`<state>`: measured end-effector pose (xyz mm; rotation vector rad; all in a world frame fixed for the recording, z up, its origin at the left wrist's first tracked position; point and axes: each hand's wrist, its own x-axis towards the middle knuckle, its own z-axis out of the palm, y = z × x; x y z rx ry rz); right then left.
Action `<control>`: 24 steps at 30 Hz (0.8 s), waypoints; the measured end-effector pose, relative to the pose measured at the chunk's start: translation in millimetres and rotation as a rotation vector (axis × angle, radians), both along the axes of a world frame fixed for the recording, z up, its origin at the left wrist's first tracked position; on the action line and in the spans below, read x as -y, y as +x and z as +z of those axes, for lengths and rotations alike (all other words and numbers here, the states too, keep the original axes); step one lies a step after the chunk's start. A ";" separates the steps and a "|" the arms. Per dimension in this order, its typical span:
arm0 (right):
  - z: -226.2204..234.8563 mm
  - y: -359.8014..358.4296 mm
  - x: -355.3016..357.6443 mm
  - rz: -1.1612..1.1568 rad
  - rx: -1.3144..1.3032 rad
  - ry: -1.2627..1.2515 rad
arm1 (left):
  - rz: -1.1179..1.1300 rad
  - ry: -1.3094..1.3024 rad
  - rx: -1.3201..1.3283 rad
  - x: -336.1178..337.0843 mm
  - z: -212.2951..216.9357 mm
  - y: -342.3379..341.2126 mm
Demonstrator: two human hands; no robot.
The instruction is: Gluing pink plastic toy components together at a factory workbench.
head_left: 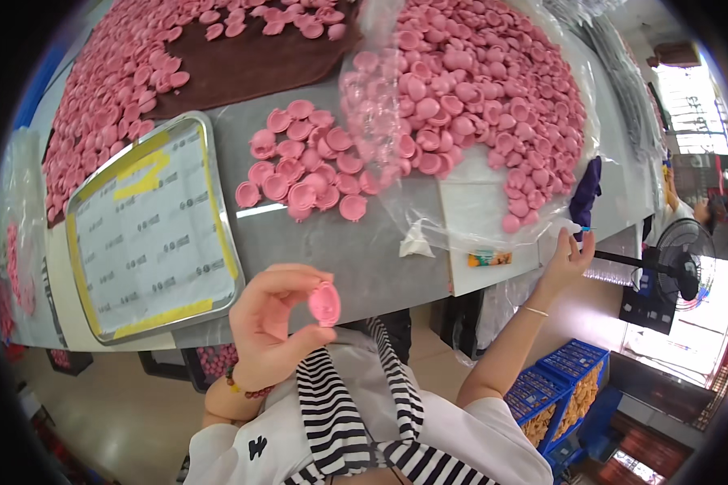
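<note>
Between the thumb and fingertips of my left hand (271, 319) is a small round pink plastic piece (325, 304), like a shallow cup with a rim and small tabs, held upright above the table's front edge. Out to the right, my right hand (570, 260) has its fingertips at a small white bottle with a blue tip (573, 227), which they seem to grip; most of it is hard to make out. A loose group of similar pink pieces (302, 196) lies on the grey table (332, 255) beyond my left hand.
A metal tray (210, 174) lined with printed paper and yellow tape lies left. Big pink heaps (453, 61) spread over clear plastic and a brown cloth (255, 61). A white crumpled scrap (416, 240), a purple cloth (586, 190), a black fan (683, 271) and blue crates (570, 360) are rightward.
</note>
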<state>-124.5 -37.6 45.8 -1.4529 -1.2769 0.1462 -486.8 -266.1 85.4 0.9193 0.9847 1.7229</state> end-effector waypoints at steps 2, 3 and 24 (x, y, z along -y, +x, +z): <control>7.8 -10.1 10.7 -0.132 0.195 0.187 | -0.006 -0.066 0.166 0.8 -1.6 2.1; 12.2 -18.4 19.9 -0.162 0.293 0.241 | -0.024 -0.123 0.238 1.0 -0.7 2.0; 35.1 -212.4 122.8 1.181 0.429 -0.313 | -0.142 -0.181 0.454 13.9 -9.3 -22.8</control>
